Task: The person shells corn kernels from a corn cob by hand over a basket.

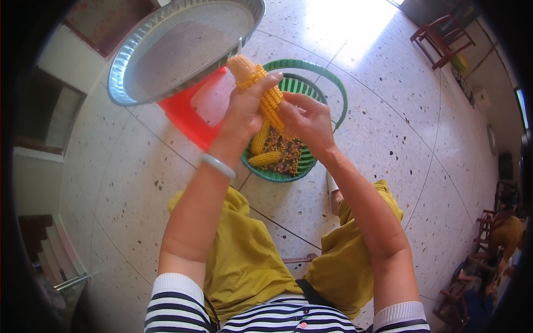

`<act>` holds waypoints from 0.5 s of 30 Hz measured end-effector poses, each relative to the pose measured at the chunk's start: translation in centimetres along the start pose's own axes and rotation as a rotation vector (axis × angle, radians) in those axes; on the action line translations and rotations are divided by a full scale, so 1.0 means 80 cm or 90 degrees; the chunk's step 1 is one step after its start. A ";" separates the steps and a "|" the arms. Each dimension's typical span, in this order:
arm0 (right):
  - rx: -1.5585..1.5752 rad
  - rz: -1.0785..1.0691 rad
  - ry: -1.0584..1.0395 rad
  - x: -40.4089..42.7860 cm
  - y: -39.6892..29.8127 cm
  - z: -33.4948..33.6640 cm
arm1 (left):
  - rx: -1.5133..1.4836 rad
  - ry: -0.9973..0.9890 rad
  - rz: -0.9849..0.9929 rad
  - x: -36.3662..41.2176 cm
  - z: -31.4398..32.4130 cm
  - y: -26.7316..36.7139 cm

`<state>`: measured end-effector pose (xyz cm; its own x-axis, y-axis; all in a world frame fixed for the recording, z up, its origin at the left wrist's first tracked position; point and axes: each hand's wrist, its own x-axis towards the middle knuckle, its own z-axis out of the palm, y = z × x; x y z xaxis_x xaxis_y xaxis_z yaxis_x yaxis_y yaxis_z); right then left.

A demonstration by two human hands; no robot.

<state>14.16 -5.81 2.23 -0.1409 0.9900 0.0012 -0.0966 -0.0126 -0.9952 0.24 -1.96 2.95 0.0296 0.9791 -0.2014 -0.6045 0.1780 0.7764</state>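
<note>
My left hand (pixel 249 102) grips an ear of yellow corn (pixel 271 102) around its middle, above a green basket (pixel 275 178). At its upper left end the ear is stripped to the bare cob; rows of kernels cover the rest. The fingers of my right hand (pixel 306 118) press on the lower right part of the same ear. Inside the basket, two more corn ears (pixel 265 158) lie at the left among loose kernels (pixel 287 154). The basket's arched handle (pixel 343 89) leans out to the right.
A round metal sieve tray (pixel 187 54) sits tilted above a red plastic stool (pixel 187 118) at upper left. On the speckled tile floor (pixel 387 137), a dark red wooden chair (pixel 442 41) stands at upper right. More chairs and another person (pixel 506 233) are at the far right.
</note>
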 end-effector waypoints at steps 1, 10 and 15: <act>-0.006 -0.014 0.012 -0.001 0.001 0.002 | 0.000 -0.001 -0.001 0.000 0.000 0.000; -0.198 -0.119 0.073 0.006 0.012 -0.002 | -0.003 0.022 -0.023 0.002 0.000 -0.006; -0.061 -0.119 0.025 0.005 0.016 0.002 | -0.010 0.065 0.020 -0.004 0.007 0.003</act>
<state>13.81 -5.42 1.01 -0.0901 0.9788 0.1842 -0.0229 0.1828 -0.9829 0.54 -2.15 3.57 -0.0704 0.9688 -0.2377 -0.6167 0.1450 0.7737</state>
